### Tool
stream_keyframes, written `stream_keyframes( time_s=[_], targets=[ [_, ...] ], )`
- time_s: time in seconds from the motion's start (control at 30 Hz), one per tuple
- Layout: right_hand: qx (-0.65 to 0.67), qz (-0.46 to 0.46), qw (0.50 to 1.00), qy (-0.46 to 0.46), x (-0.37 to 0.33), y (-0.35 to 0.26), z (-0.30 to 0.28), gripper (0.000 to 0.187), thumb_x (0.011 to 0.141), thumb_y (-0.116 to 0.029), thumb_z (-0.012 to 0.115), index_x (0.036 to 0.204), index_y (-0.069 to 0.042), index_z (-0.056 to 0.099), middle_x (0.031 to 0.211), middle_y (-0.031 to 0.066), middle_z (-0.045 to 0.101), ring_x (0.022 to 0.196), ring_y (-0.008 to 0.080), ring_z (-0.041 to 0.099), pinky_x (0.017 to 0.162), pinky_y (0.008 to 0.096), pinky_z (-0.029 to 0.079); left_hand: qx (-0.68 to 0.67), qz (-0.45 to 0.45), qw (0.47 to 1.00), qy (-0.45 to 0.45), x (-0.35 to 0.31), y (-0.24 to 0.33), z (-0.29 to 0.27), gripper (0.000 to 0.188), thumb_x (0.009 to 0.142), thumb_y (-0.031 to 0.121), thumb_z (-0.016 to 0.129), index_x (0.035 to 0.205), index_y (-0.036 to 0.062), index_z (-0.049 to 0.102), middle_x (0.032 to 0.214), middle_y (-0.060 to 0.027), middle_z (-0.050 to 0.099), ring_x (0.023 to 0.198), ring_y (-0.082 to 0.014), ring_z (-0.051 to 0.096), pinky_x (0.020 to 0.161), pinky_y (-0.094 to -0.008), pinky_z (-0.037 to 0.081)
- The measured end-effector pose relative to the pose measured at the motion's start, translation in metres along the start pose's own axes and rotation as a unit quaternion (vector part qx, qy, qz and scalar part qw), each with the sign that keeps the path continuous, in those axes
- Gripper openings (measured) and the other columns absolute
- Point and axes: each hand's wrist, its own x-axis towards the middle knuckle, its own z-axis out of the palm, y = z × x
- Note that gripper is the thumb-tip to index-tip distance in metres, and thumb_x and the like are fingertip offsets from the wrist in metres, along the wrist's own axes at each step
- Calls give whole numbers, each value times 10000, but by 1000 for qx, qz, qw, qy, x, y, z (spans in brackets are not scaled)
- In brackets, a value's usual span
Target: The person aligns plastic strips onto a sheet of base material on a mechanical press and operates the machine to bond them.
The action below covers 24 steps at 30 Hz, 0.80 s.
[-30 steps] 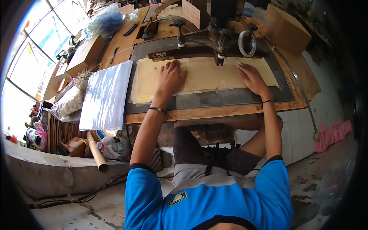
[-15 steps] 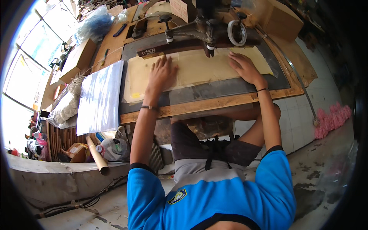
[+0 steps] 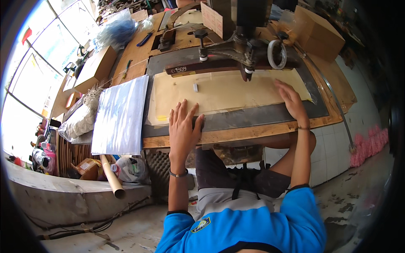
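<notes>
A beige sheet (image 3: pixel 236 95) lies flat on a dark grey mat (image 3: pixel 261 116) at the table's front. My left hand (image 3: pixel 183 128) is over the mat's near left edge, fingers spread, with nothing seen in it. Beside its thumb is a small dark thing, partly hidden. On the sheet beyond that hand sits a small grey-white block (image 3: pixel 195 87). At the sheet's right end, my right hand (image 3: pixel 292 101) has its fingers stretched out, holding nothing that I can see. A dark metal press head (image 3: pixel 236 48) with a long brown bar (image 3: pixel 185 69) stands along the sheet's far edge.
Clear plastic sheets (image 3: pixel 120 118) overhang the front edge at left. Behind them are a cardboard box (image 3: pixel 96 66), a green-handled tool (image 3: pixel 127 68) and a blue cutter (image 3: pixel 144 39). A larger box (image 3: pixel 317 33) stands back right. A white ring (image 3: pixel 276 55) hangs from the press.
My left hand has drawn back toward me from the beige sheet, and the small block now shows there. My right hand has come slightly nearer. The whole view has shifted a little.
</notes>
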Motion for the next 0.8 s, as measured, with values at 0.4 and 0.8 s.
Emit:
stream_keyframes(
  time_s=[0.4,0.8],
  targets=[
    [-60,29,998,15,-26,-30,-7,330,1038,-282,568,1150,5,686,1254,126,689,1215,299,612,1053,378,445,-15,-47,999,9,5,15,-4,355,994,341,592,1286,162,686,1457,-188,519,1401,-372,427,1207,-504,258],
    [-96,14,995,14,-22,-35,-8,338,1042,-280,565,1142,21,682,1253,141,688,1207,295,624,1036,370,466,-10,-43,999,11,8,19,-8,312,970,294,628,1236,158,721,1440,-187,536,1390,-363,447,1198,-487,279]
  ],
)
